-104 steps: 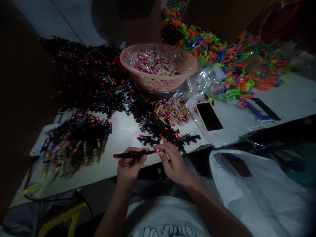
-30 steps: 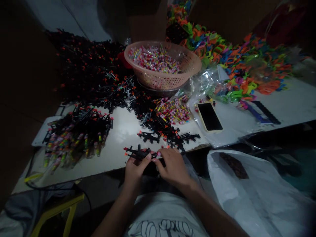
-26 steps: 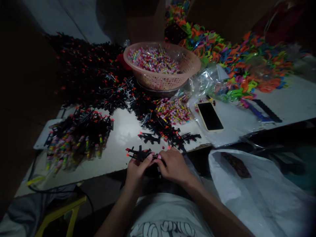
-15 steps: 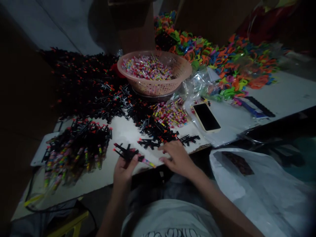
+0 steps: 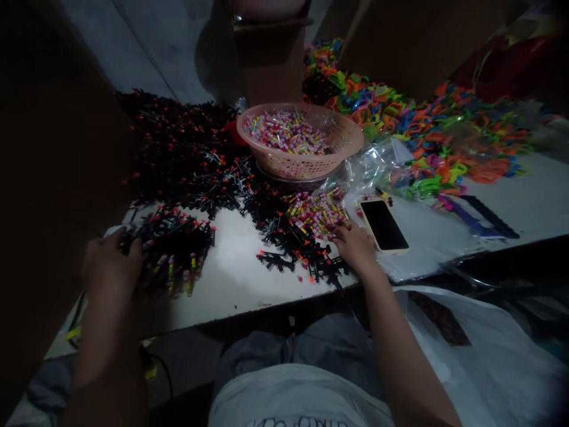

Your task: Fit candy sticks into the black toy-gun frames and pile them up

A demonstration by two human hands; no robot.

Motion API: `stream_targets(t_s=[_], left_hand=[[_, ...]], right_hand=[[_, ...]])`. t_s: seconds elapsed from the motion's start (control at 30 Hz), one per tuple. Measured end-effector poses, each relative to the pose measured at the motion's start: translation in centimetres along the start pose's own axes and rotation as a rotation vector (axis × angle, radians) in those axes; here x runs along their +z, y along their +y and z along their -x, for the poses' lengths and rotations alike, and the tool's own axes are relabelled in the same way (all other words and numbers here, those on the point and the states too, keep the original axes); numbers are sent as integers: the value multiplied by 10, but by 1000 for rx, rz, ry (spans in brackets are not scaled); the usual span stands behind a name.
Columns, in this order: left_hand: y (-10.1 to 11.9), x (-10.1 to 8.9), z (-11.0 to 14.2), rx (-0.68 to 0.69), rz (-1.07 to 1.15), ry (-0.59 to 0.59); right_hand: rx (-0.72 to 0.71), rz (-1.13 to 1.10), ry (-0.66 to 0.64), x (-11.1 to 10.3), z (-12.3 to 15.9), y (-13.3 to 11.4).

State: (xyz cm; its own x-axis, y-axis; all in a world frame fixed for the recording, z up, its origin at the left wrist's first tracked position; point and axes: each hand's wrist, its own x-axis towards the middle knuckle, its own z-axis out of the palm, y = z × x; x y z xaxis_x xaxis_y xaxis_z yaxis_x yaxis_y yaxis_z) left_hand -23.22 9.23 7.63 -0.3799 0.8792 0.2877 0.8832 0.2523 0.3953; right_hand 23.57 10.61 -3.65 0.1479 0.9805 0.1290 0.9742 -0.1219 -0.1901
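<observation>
Over the pile of toy guns with colourful candy tubes [image 5: 189, 276] at the left, my left hand [image 5: 109, 264] has its thumb and forefinger apart, touching the pile's far-left part. The ends of its other fingers are hidden. My right hand [image 5: 355, 246] is at the near right edge of a heap of small wrapped candy tubes [image 5: 315, 213], fingers bent together at the tips. What lies between those fingertips, if anything, is too small to make out. Black toy guns with orange tips [image 5: 275, 259] lie just left of my right hand, some loose near the table edge.
Behind the loose candy stands a pink perforated basket [image 5: 297, 163] full of candy tubes. A large heap of black toy guns [image 5: 178, 148] fills the back left. A phone [image 5: 384, 225] lies on clear plastic bags, with bright plastic pieces [image 5: 444, 130] behind. A white sack [image 5: 502, 350] hangs below the table's right edge.
My left hand has carried the toy gun with its candy tube left to the pile there. My right hand has moved from the loose toy guns to the candy heap.
</observation>
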Motion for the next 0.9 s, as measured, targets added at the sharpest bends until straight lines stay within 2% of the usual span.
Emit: stream_targets(t_s=[0.07, 0.17, 0.23, 0.3, 0.4, 0.5, 0.53, 0.6, 0.63, 0.73, 0.8, 0.9], left_hand=[[9, 5, 8, -2, -123, 59], [25, 16, 23, 52, -206, 119], [30, 24, 27, 76, -212, 81], [28, 30, 26, 77, -235, 9], [23, 29, 22, 106, -236, 16], [28, 25, 30, 191, -107, 101], [33, 27, 38, 227, -30, 89], [45, 38, 60, 244, 191, -40], [52, 47, 74, 204, 333, -148], [71, 82, 117, -106, 749, -519], [81, 101, 138, -251, 930, -581], [91, 114, 153, -363, 1142, -524]], right_hand=[[-26, -86, 81, -2, 2, 0], [-59, -392, 194, -7, 15, -9], [-93, -605, 198, -11, 32, -26], [-198, -667, 137, -13, 51, -49], [-372, -487, 34, -15, 70, -86], [-411, -244, -51, -14, 70, -111], [-410, -191, -74, -13, 68, -117], [-412, -133, -107, -12, 63, -126], [-420, -121, -119, -11, 62, -129], [-487, -129, -132, -12, 62, -138], [-541, -138, -130, -12, 66, -140], [-566, -161, -125, -12, 70, -139]])
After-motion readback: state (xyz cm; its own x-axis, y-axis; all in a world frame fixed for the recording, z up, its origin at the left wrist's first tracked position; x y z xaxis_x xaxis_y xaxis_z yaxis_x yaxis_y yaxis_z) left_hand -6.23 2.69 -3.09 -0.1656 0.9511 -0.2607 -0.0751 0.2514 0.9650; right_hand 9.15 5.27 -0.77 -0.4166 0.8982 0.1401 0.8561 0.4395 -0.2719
